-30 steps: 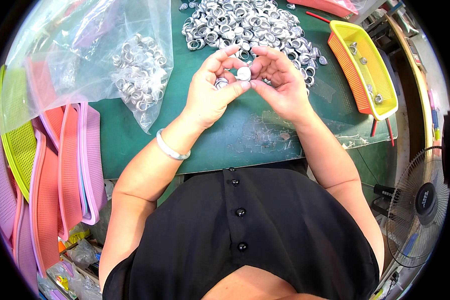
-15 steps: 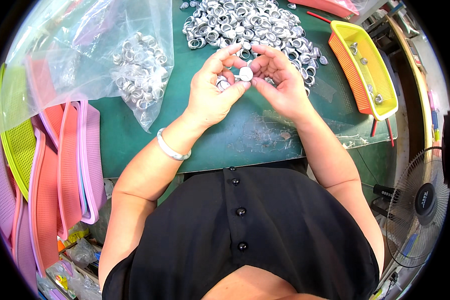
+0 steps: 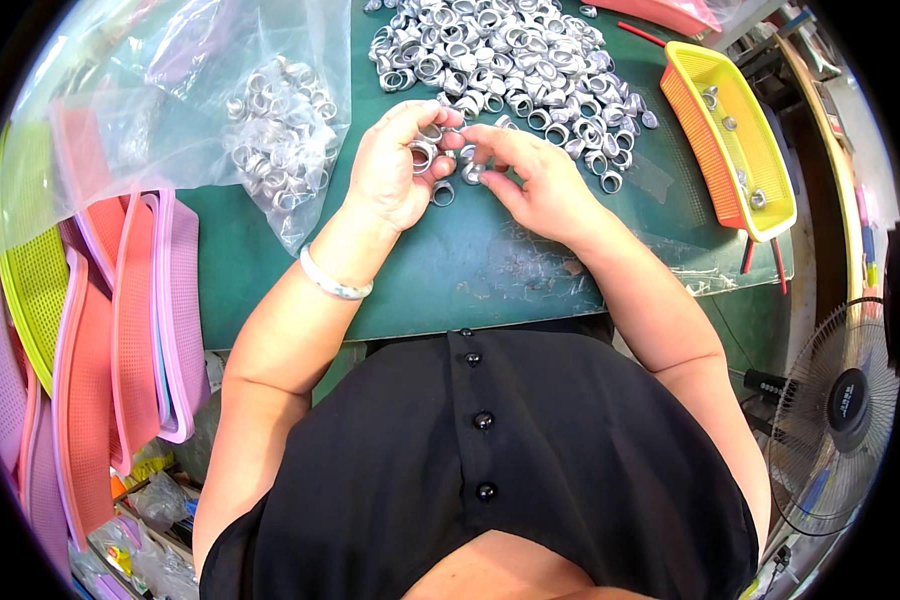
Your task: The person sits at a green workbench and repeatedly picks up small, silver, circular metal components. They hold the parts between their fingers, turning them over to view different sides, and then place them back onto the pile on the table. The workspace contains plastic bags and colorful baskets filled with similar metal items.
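Note:
Silver-grey metal rings lie in a large pile (image 3: 500, 50) at the far middle of the green table. My left hand (image 3: 382, 170) is turned palm up just in front of the pile, its fingers curled around a few of the rings (image 3: 422, 157). Close beside it, my right hand (image 3: 545, 185) has thumb and fingers bent around another metal ring (image 3: 472, 173), which shows a flat round face. One loose ring (image 3: 442, 193) sits below the left fingers, against the table top. A pale bangle (image 3: 332, 277) circles my left wrist.
A clear plastic bag (image 3: 285, 150) with more rings lies on the left. Stacked purple, pink and green plastic baskets (image 3: 135, 330) stand at the table's left edge. On the right, a yellow-and-orange basket (image 3: 735, 140) holds several rings. A fan (image 3: 850, 400) stands at lower right.
My hands have come slightly apart and lower. The left palm has turned up, showing rings in it; the ring with the flat round face is now by my right fingertips.

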A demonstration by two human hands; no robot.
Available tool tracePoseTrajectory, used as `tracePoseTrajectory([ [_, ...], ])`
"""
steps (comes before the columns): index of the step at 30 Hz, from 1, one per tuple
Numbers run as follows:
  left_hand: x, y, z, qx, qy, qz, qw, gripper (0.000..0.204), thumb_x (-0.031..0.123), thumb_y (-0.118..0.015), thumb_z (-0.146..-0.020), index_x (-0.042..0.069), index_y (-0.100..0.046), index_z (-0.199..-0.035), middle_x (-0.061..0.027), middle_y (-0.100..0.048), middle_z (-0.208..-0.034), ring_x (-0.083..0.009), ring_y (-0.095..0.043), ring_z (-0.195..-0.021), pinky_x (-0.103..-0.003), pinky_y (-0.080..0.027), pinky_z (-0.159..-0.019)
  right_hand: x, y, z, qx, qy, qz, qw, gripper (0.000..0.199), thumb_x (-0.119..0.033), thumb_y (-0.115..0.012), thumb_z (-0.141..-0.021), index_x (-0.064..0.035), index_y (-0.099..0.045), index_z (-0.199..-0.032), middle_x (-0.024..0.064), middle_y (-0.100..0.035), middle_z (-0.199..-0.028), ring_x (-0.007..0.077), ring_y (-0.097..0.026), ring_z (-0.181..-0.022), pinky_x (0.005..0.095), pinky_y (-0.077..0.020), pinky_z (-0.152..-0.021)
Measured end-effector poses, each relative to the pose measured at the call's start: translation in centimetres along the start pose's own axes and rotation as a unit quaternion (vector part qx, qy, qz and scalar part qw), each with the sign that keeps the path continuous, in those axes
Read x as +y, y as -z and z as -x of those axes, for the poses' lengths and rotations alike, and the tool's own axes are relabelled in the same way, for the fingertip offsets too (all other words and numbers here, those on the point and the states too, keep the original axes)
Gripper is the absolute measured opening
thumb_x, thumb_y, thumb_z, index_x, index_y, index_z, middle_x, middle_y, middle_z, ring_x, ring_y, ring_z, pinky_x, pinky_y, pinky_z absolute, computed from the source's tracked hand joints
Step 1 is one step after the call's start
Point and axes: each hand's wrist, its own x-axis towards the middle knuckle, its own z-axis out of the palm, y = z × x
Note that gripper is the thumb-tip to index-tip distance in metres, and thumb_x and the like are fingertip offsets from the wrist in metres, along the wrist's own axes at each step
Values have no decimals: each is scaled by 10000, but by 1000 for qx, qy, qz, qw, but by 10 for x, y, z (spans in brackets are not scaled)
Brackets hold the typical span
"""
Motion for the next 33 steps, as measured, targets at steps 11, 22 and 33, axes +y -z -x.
tracePoseTrajectory([
  [11,-6,5,-4,-21,-4,-22,1000,86,107,-561,-844,47,-574,-904,-23,-555,-729,-101,-509,-607,-214,-384,-473,-5,1,0,-12,-26,8,1000,420,12,-581,-739,-76,-494,-1140,76,-546,-784,222,-562,-696,321,-468,-629],
  [22,-8,-5,7,-96,57,-160,981,189,133,-561,-866,40,-584,-1029,3,-547,-749,-51,-477,-597,-157,-356,-461,11,15,-4,97,-219,-524,817,368,-7,-594,-812,14,-479,-1160,39,-560,-825,117,-546,-705,230,-445,-631],
  [33,-8,-4,8,-107,75,-136,982,195,186,-536,-888,47,-607,-1005,6,-554,-766,-43,-464,-585,-155,-344,-448,5,16,-3,79,-219,-575,784,296,-18,-546,-853,17,-498,-1144,70,-590,-870,124,-549,-717,236,-460,-655],
])
